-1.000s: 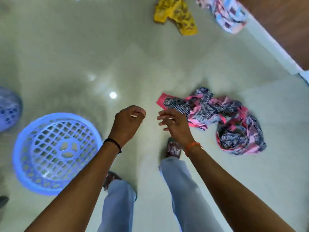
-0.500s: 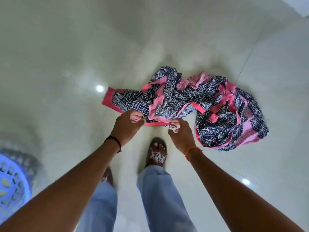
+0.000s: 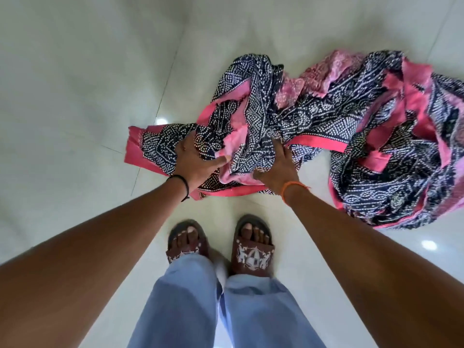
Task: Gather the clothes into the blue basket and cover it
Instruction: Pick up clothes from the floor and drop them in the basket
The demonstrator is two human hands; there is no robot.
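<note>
A long navy cloth with white dots and pink borders point(image 3: 351, 136) lies crumpled on the pale tiled floor, stretching from the centre to the right edge. My left hand point(image 3: 195, 162) presses on its left end, fingers spread and curling into the fabric. My right hand point(image 3: 278, 169) rests on a bunched fold beside it, fingers digging into the cloth. Both hands sit close together at the cloth's near edge. The blue basket is out of view.
My two feet in brown patterned sandals point(image 3: 221, 247) stand just below the cloth, under light blue trouser legs point(image 3: 221, 310). Glossy tiled floor point(image 3: 75, 96) surrounds everything.
I have bent lower and the view has closed in on the cloth. Both hands went from touching its near edge to pressing into and gathering the fabric. The basket has left the view.
</note>
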